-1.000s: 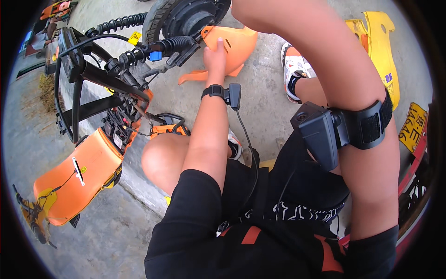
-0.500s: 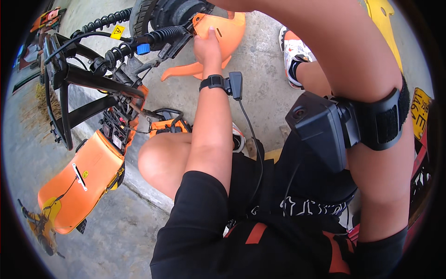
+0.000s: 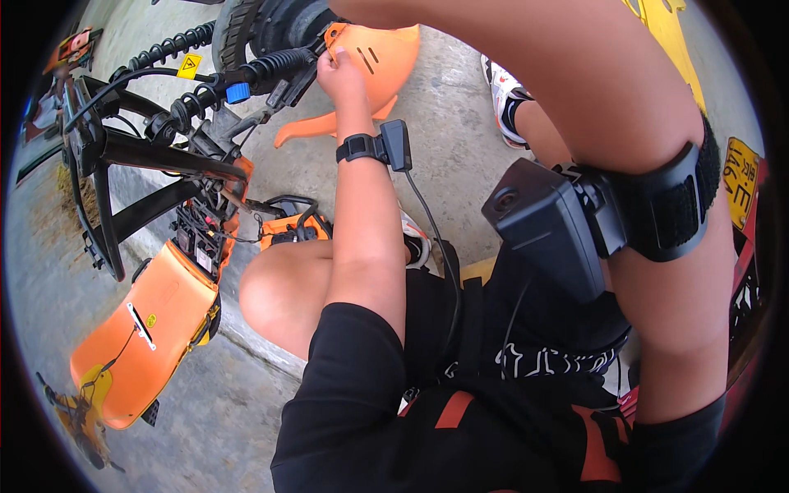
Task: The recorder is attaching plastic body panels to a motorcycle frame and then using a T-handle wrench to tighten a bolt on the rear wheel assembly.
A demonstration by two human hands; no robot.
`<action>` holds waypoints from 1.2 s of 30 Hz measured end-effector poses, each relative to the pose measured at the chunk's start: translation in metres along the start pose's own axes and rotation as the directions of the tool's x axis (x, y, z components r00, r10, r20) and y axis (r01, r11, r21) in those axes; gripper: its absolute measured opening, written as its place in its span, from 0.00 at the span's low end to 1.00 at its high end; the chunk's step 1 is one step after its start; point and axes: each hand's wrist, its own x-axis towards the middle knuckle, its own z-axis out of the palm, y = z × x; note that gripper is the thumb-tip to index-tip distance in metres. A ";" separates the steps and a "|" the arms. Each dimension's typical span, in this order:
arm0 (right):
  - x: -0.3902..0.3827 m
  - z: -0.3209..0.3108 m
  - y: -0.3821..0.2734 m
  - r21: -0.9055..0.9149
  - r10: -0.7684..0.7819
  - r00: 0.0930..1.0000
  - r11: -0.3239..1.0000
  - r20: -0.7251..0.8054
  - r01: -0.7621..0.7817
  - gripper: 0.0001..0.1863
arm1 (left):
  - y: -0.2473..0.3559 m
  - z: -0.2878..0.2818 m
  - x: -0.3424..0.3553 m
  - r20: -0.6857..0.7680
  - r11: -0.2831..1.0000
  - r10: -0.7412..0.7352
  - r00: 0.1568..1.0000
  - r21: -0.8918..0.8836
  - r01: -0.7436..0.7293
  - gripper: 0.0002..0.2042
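My left hand (image 3: 342,76) is closed at the inner edge of an orange plastic mudguard (image 3: 386,62), its fingers by the tab with a hole. The mudguard has slots in its face and lies against the wheel side; a curved orange arm (image 3: 304,129) extends below it. Close to that hand are the lower end of a black coil-spring shock absorber (image 3: 278,66) and a black tyre (image 3: 237,37). My right forearm (image 3: 493,33) crosses over the top of the mudguard; its hand is cut off by the upper edge of the picture.
A black tubular frame (image 3: 164,156) with exposed wiring (image 3: 201,226) stands at the left. Attached below is an orange body panel (image 3: 144,337). A low concrete ledge (image 3: 255,329) runs beside my knee. At the right are a yellow plate (image 3: 742,182) and a yellow panel (image 3: 670,41).
My left hand has shifted along the mudguard toward its holed tab, and the thumb has left the slots. My right fingers, partly seen at the mudguard's top before, are out of the picture.
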 end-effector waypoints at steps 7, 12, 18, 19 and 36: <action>-0.001 0.002 0.000 0.015 -0.013 1.000 1.000 0.021 0.013 0.13 | 0.019 -0.005 -0.004 -0.001 0.993 -0.056 0.998 0.108 0.056 0.11; 0.001 0.003 -0.001 0.015 -0.023 0.999 1.000 0.041 0.022 0.13 | 0.021 -0.006 -0.004 0.019 0.988 -0.154 0.988 0.018 0.154 0.11; 0.003 0.003 -0.002 0.021 -0.029 0.998 0.999 0.060 0.028 0.14 | 0.010 -0.002 -0.001 -0.025 0.992 0.008 1.000 0.122 -0.004 0.10; 0.004 0.003 -0.002 0.023 -0.031 0.998 0.999 0.063 0.030 0.14 | 0.008 -0.001 -0.002 -0.041 0.984 0.003 0.999 0.178 0.004 0.10; 0.005 -0.001 0.001 0.026 -0.044 0.994 0.999 0.099 0.041 0.14 | -0.008 -0.009 0.009 0.029 0.985 -0.112 0.993 -0.127 0.115 0.11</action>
